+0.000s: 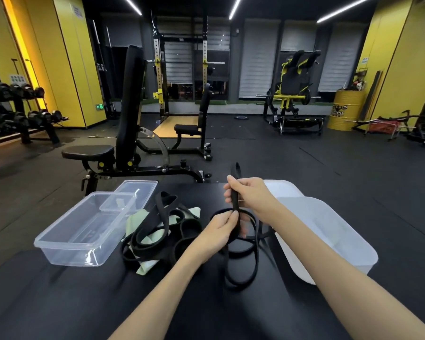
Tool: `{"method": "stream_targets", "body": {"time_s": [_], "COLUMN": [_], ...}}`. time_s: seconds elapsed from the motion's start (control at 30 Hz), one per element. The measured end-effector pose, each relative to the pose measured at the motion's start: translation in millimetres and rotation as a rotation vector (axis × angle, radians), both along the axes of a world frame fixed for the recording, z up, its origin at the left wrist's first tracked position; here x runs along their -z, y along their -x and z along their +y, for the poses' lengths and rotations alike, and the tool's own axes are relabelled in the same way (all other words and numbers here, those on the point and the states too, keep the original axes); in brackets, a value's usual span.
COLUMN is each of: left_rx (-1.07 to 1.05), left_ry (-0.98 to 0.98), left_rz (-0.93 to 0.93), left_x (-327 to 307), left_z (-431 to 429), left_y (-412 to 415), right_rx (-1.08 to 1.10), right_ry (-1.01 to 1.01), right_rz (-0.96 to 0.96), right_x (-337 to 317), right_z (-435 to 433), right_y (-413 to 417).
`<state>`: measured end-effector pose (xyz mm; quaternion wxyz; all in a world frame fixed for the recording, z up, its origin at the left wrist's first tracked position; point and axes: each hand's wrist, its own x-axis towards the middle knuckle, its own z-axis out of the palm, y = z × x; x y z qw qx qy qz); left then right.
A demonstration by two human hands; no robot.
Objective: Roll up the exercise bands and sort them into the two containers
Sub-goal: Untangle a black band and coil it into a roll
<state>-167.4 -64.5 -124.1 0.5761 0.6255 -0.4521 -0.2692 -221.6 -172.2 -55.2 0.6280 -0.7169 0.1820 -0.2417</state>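
A long black band (243, 256) hangs in loose loops between my hands above the black table (59, 303). My left hand (218, 231) pinches a coil of it near the middle. My right hand (250, 195) grips a higher stretch, whose end sticks up past my fingers. Left of my hands lies a heap of black bands (162, 224) mixed with pale green bands (135, 222). A clear plastic container (67, 244) stands at the left. A white container (334, 244) stands at the right, partly behind my right forearm.
A clear lid (138, 190) lies behind the clear container and a white lid (282, 187) behind the white one. Beyond the table's far edge stand a black adjustable bench (123, 133), a squat rack (182, 69) and a dumbbell rack (18, 111) at the left.
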Motion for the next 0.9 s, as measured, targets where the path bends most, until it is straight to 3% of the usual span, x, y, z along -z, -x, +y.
{"method": "stream_targets", "body": {"time_s": [0.13, 0.23, 0.37, 0.57, 0.77, 0.9], "left_rx": [-0.012, -0.036, -0.097, 0.005, -0.135, -0.053], "left_ry": [0.049, 0.076, 0.132, 0.083, 0.115, 0.048], "left_rz": [-0.057, 0.086, 0.224, 0.221, 0.320, 0.319], "left_x": [3.6, 3.3, -1.8, 1.5, -24.3, -24.1], "left_z": [-7.9, -16.8, -30.5, -42.3, -73.7, -84.5], "left_y": [-0.6, -2.8, -16.9, -36.9, -57.6, -66.5], "right_rx": [-0.005, -0.059, -0.196, -0.123, -0.209, -0.161], "right_ry": [-0.142, -0.225, -0.215, -0.225, -0.227, -0.222], "right_rz": [0.010, -0.026, -0.013, -0.024, 0.081, 0.103], "right_x": [10.0, 9.4, 8.3, -5.9, -3.4, -10.0], "right_z": [-5.3, -14.1, -28.2, -57.1, -65.8, -80.6], "right_y": [-8.3, -15.3, -22.9, -40.8, -60.6, -71.4]}}
